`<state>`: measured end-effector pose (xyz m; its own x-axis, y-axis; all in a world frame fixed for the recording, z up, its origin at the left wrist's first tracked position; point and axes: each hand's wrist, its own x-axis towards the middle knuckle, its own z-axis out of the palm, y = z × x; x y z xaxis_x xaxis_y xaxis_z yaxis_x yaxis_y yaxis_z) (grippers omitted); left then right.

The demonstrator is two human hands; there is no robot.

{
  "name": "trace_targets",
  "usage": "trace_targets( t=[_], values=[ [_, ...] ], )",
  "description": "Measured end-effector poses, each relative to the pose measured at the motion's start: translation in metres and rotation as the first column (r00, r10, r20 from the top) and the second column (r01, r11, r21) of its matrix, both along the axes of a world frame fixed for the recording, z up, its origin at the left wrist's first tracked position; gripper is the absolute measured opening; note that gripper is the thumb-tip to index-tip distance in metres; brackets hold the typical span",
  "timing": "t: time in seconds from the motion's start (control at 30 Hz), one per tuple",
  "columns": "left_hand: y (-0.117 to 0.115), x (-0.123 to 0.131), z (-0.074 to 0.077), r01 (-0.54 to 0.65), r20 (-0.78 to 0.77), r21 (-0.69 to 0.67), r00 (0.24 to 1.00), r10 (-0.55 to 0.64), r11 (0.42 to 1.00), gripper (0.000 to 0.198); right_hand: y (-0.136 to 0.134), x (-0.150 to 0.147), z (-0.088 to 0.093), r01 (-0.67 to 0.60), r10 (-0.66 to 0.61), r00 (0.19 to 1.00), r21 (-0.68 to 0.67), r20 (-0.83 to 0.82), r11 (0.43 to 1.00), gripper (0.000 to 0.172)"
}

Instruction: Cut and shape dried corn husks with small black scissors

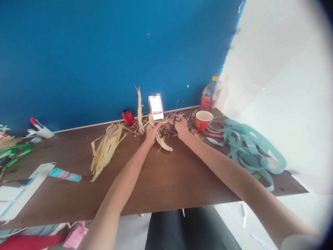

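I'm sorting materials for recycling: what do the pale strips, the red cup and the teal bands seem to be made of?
Pale strips at the left hand: dried plant husk, perhaps corn; matte, fibrous, curling, straw-coloured. Red cup: probably paper; matte wall, pale inside. Teal bands: likely plastic strapping; smooth, flat, holding springy loops.

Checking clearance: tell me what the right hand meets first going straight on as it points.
Beyond the right hand, probably the dried husk scraps first, then the white card at the wall; depth unclear.
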<state>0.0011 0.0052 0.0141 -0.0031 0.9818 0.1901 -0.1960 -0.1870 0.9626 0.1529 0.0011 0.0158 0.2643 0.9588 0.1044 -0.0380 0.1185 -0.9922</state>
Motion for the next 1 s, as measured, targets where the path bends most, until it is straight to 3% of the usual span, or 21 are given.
trace_targets(
  t=[0.17, 0.43, 0.7, 0.83, 1.0],
  values=[
    [0.003, -0.001, 0.002, -0.059, 0.078, -0.041, 0.995, 0.062, 0.997, 0.029, -0.005, 0.0, 0.009, 0.052, -0.052, 0.993, -0.005, -0.105, 0.999, 0.038],
    [0.001, 0.0, 0.0, -0.044, -0.025, 0.017, 0.999, 0.044, 0.999, 0.031, -0.007, -0.002, 0.006, 0.008, -0.004, 0.995, 0.035, -0.097, 0.999, 0.039],
    [0.004, 0.001, -0.008, -0.067, -0.06, 0.027, 0.996, 0.068, 0.997, 0.039, -0.012, -0.011, 0.004, 0.057, -0.093, 0.981, 0.211, 0.168, 0.976, 0.035],
    [0.003, 0.001, -0.012, -0.072, -0.061, 0.048, 0.995, 0.075, 0.996, 0.038, -0.024, -0.017, 0.012, 0.084, -0.207, 0.931, 0.375, 0.301, 0.923, 0.029],
    [0.008, 0.004, -0.017, -0.068, -0.049, 0.055, 0.996, 0.07, 0.996, 0.031, -0.036, -0.021, 0.014, 0.044, -0.222, 0.884, 0.4, 0.411, 0.915, 0.031]
  ],
)
